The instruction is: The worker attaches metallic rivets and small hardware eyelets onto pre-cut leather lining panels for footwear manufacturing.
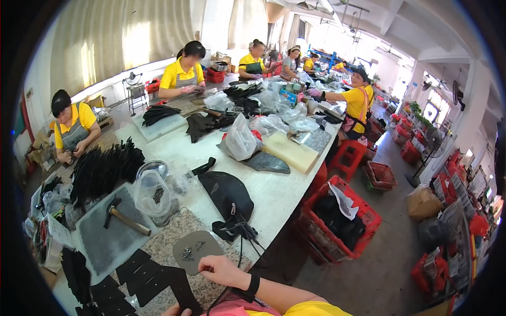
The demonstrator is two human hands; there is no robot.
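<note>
At the lower edge, my left hand (178,311) shows only its fingertips, which grip the end of a black cut piece (182,288). My right hand (224,270) is over the edge of a rounded grey pad (210,241), its thumb and fingers pinched together. Whatever sits in that pinch is too small to make out. A heap of small metal fittings (187,254) lies on the pad, just beyond the fingers. More black cut pieces (142,274) overlap on the speckled stone slab (167,231), left of my hands.
A hammer (126,218) with a wooden handle rests on a grey board (95,247). Nearby are a plastic-lined tub (153,195), a black bag (226,195) with loose straps and a bundle of black strips (105,168). Red crates (342,253) stand right of the table; several co-workers sit around it.
</note>
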